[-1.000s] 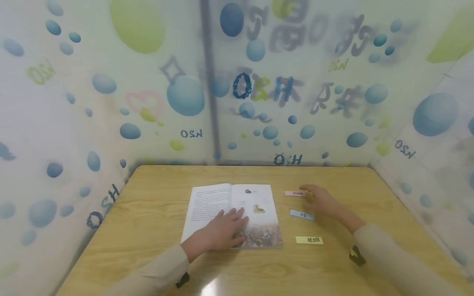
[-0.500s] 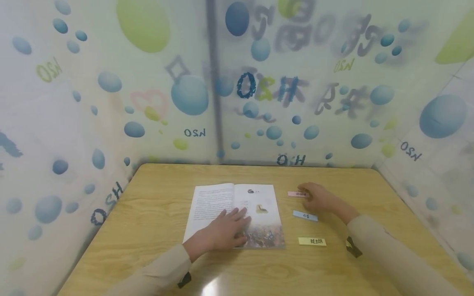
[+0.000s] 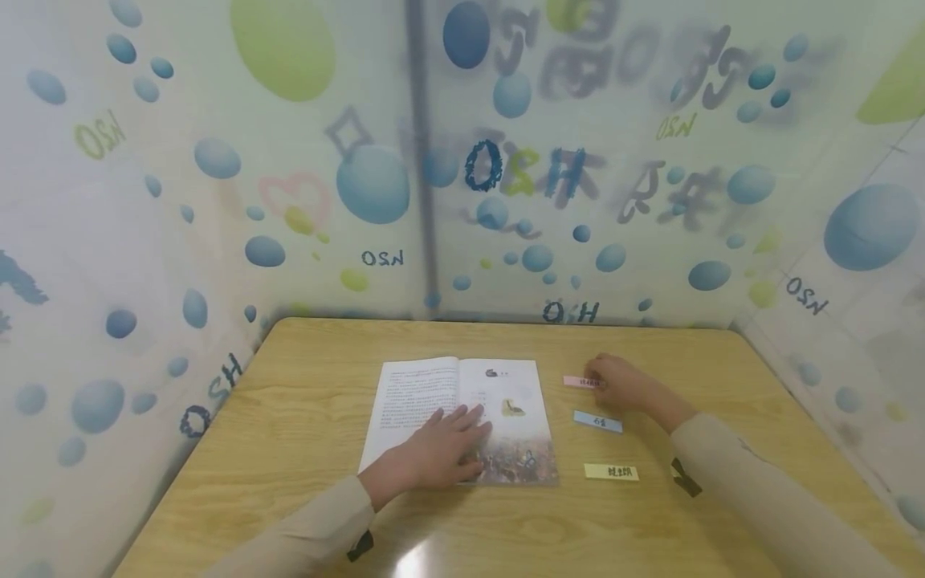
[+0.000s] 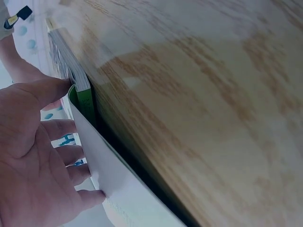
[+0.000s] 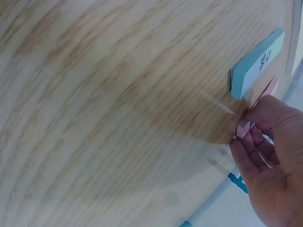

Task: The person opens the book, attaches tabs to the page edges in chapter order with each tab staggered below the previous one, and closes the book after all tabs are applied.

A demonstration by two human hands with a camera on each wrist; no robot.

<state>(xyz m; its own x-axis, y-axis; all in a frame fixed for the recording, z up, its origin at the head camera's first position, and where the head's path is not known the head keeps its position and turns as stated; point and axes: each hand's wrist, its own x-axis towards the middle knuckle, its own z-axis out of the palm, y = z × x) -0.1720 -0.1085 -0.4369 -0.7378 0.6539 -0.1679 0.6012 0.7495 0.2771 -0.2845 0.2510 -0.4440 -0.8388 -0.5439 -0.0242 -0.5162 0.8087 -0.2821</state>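
Note:
An open book (image 3: 506, 385) lies on the table, text on its left page and small pictures on the right one. Across its lower middle rests my left hand (image 3: 437, 456), palm down with fingers spread. The left wrist view shows the page edges (image 4: 71, 59) beside the thumb. To the book's right, my right hand (image 3: 627, 384) pinches the right end of a pink paper strip (image 3: 574, 381) with handwriting on it. In the right wrist view, thumb and fingertips close round that pink strip (image 5: 271, 90), hiding part of it.
A blue strip (image 3: 596, 421) with handwriting lies just nearer than the pink one. Closer to the front is a yellow strip (image 3: 611, 472), also written on. Behind the wooden table (image 3: 318, 345) stands a wall with printed bubbles (image 3: 372, 185); side walls flank it.
My right hand has moved slightly left and its fingers have closed on the end of the pink strip. The left hand stays on the book. The head view has shifted a little.

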